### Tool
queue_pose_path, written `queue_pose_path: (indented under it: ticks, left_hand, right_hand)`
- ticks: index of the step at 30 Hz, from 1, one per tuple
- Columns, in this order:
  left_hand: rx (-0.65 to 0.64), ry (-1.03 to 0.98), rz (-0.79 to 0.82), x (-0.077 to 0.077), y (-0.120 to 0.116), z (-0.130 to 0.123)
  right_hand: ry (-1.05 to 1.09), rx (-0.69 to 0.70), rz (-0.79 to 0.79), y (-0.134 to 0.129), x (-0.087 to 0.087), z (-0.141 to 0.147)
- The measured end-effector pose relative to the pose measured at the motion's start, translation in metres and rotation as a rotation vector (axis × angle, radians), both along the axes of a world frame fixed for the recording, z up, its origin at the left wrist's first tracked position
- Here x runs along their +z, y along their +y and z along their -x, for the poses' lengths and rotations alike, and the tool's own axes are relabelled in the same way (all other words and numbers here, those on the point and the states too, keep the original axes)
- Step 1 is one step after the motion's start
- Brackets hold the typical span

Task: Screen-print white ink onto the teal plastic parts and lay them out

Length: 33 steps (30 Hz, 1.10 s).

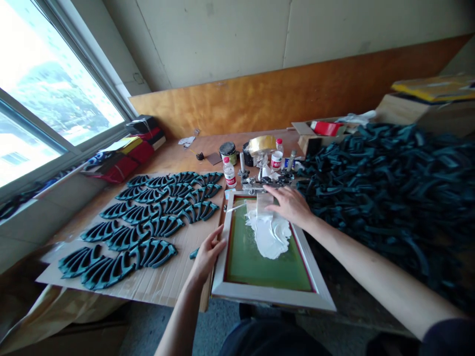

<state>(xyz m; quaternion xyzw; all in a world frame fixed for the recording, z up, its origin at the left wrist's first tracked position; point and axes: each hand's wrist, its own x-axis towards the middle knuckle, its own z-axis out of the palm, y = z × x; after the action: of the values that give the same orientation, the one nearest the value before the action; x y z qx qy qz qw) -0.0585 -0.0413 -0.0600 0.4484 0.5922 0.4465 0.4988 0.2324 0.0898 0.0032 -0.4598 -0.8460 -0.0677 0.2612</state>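
A screen-printing frame (324, 296) with a pale border and green mesh lies in front of me. Thick white ink (270, 240) is spread over the mesh's upper middle. My right hand (291, 205) is closed on a pale, flat squeegee (264, 203) at the ink's far end. At the frame's left side is my left hand (210, 249), its fingers curled by the border. One end of a dark green curved piece (194, 253) pokes out behind that hand, which appears to grip it; most of the piece is hidden.
Rows of dark green curved pieces (156, 253) lie on cardboard (159, 284) at left. A big heap of similar pieces (371, 183) fills the right. Behind the frame stand a metal hinge clamp (256, 185), a red-capped bottle (229, 173), a can (228, 152) and gold tape (262, 144).
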Motion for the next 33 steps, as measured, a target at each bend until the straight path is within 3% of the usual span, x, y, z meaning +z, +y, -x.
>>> queue_pose_path:
  ticks: [2, 4, 6, 9, 12, 14, 15, 16, 18, 20, 23, 25, 28, 30, 33]
  left_hand:
    - [0.025, -0.031, -0.067, 0.030, 0.004, -0.002]
    - [0.069, -0.065, -0.189, 0.060, 0.016, -0.006]
    - [0.102, -0.101, -0.317, 0.087, 0.034, -0.013]
    - [0.082, -0.171, -0.413, 0.119, 0.062, -0.023]
    - [0.147, -0.253, -0.445, 0.124, 0.074, -0.034]
    - [0.243, -0.284, -0.403, 0.104, 0.063, -0.046]
    - [0.224, -0.293, -0.306, 0.088, 0.052, -0.054]
    - [0.169, -0.298, -0.176, 0.069, 0.039, -0.063]
    - [-0.123, -0.300, 0.215, 0.027, 0.008, -0.084]
    - [-0.157, -0.366, 0.341, -0.009, -0.019, -0.102]
    - [0.017, -0.372, 0.309, -0.037, -0.036, -0.105]
    - [0.099, -0.240, 0.267, -0.045, -0.034, -0.080]
    - [0.233, 0.046, 0.210, -0.062, -0.028, -0.010]
    - [0.343, 0.242, 0.284, -0.081, -0.028, 0.043]
    - [0.300, 0.582, 0.510, -0.111, -0.033, 0.097]
  right_hand:
    - [0.153, -0.092, -0.059, 0.004, 0.005, -0.027]
    - [0.285, -0.205, -0.034, 0.000, -0.004, -0.053]
    - [0.305, -0.266, 0.051, -0.012, -0.029, -0.066]
    - [0.157, -0.167, 0.166, -0.039, -0.081, -0.055]
    - [-0.041, -0.161, 0.213, -0.061, -0.117, -0.026]
    - [-0.072, -0.222, 0.253, -0.070, -0.123, -0.010]
    - [-0.035, -0.250, 0.266, -0.075, -0.122, -0.003]
    - [0.025, -0.272, 0.263, -0.082, -0.119, 0.005]
    - [0.157, -0.262, 0.204, -0.100, -0.111, 0.022]
    - [0.220, -0.119, 0.129, -0.122, -0.104, 0.041]
    - [0.173, 0.226, 0.140, -0.138, -0.094, 0.047]
    - [0.148, 0.243, 0.149, -0.126, -0.086, 0.023]
    - [0.114, -0.107, 0.049, -0.077, -0.072, -0.054]
    - [0.005, -0.280, 0.016, -0.042, -0.068, -0.112]
    - [-0.143, -0.189, 0.138, -0.011, -0.076, -0.176]
